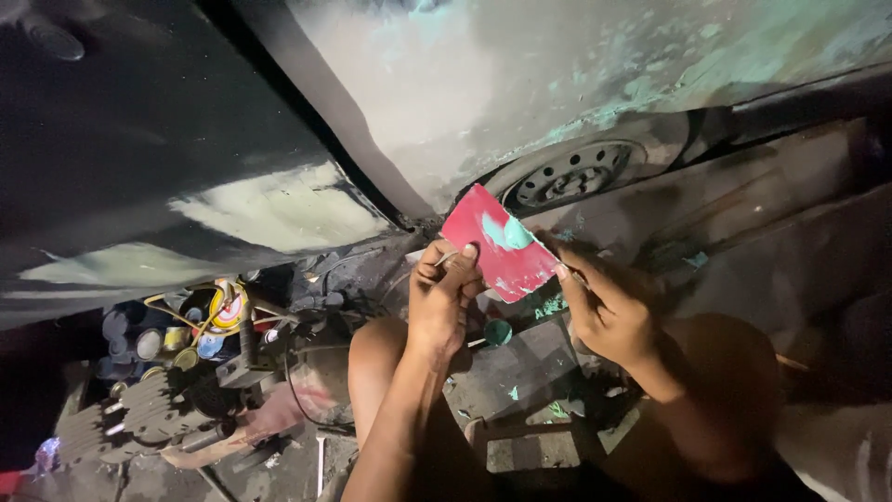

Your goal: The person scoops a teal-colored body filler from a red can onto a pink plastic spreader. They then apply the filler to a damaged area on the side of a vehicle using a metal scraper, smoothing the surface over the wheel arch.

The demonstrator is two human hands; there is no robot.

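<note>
Head view: tins (200,325) clustered, contents unclear.

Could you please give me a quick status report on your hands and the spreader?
Left hand and right hand both gripping red spreader, green filler on it. Car panel just above. Nothing between.

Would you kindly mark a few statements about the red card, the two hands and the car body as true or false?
1. Both hands hold the red card. True: the left hand and right hand each grip an edge.
2. The card is clean. False: a pale green smear sits on it.
3. A wheel shows behind the card. True.
4. The cans lie to the right of the hands. False: they lie to the left.
5. The car panel is spotless. False: green patches mark it.
</note>
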